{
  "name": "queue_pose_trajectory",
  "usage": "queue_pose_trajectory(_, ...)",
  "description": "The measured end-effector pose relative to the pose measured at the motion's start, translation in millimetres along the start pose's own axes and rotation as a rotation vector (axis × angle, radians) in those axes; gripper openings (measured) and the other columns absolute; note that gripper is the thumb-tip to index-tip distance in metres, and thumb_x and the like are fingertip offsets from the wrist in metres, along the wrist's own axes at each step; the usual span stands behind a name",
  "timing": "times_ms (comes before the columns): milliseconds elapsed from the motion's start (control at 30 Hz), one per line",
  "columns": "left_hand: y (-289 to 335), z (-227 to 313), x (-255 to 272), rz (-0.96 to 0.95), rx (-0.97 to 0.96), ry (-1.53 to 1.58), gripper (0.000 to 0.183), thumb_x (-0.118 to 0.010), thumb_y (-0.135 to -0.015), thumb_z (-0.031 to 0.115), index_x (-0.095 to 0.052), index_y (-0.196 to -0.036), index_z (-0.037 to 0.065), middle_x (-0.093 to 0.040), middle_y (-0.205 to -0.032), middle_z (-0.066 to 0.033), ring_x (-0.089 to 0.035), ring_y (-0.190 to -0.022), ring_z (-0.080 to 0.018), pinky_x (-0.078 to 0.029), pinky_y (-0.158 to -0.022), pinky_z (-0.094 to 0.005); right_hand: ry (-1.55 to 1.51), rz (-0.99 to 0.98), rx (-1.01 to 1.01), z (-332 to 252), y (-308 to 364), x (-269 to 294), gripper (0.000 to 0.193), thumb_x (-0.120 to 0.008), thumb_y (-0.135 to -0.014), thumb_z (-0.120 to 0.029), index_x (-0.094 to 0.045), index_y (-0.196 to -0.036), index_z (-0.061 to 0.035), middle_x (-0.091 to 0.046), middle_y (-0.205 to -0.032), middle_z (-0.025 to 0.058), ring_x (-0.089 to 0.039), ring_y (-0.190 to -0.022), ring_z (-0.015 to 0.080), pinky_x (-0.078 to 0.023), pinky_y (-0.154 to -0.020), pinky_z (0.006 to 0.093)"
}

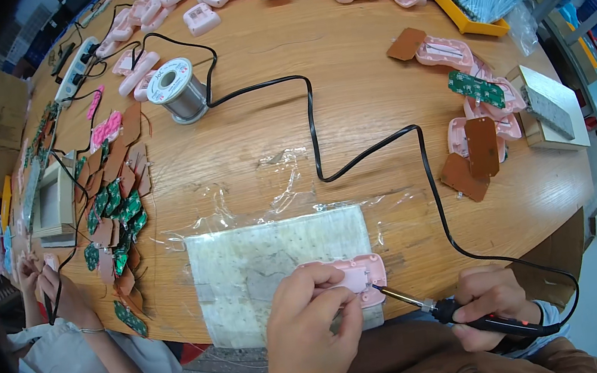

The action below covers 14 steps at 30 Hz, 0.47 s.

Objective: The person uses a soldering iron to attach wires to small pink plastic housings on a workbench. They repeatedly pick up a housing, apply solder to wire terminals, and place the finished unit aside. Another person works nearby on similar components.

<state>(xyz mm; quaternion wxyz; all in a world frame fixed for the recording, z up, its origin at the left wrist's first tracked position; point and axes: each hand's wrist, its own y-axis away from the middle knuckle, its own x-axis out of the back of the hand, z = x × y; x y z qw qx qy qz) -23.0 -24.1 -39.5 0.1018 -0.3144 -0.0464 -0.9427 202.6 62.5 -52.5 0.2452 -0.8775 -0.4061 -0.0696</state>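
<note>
My left hand [308,330] is closed on a pink plastic housing [374,265], its thumb and fingers holding the left part down on a worn whitish mat [238,300]. My right hand [490,297] grips a soldering iron [447,312] by its black handle. The iron's thin tip slants leftward into the housing and appears to touch a small metal contact near its right end. My left fingers cover much of the housing, and whether they also hold a wire or solder cannot be made out.
A solder spool [185,96] stands beyond the mat. The iron's black cord [315,131] snakes across the table. Green and brown circuit boards [118,218] pile at left; more boards [483,143] and pink housings lie at right. A co-worker's hands [63,289] are at far left.
</note>
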Motion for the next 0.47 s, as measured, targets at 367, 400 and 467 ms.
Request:
queue_pose_trajectory(367,-28,-14,43,0.356,-0.100,-0.223,0.041,-0.076,-0.071,0.010,-0.060,-0.109,0.003,-0.059,-0.110,-0.0199,-0.058,-0.100,-0.0318,-0.047,-0.086,-0.0371,0.022,0.168,0.010,-2,7,8,0.027,-0.072,-0.065,-0.002,-0.057,-0.087,-0.0055,-0.051,-0.058,0.0067,-0.047,-0.044,0.0185,-0.033,-0.040,0.0299)
queue_pose_trajectory(400,-33,-13,48,0.354,-0.127,-0.336,0.053,-0.077,-0.072,0.014,-0.056,-0.119,0.004,-0.056,-0.116,-0.0224,-0.056,-0.106,-0.0324,-0.045,-0.091,-0.0382,0.018,0.186,0.022,0,8,10,0.026,-0.071,-0.065,-0.002,-0.057,-0.087,-0.0058,-0.051,-0.058,0.0066,-0.047,-0.044,0.0182,-0.033,-0.040,0.0301)
queue_pose_trajectory(467,-38,-7,61,0.372,-0.148,-0.473,0.065,-0.078,-0.072,0.017,-0.051,-0.130,0.005,-0.053,-0.122,-0.0249,-0.054,-0.113,-0.0329,-0.042,-0.096,-0.0392,0.017,0.224,0.073,5,8,14,0.021,-0.069,-0.070,-0.007,-0.058,-0.088,-0.0070,-0.052,-0.058,0.0058,-0.047,-0.044,0.0169,-0.034,-0.039,0.0306)
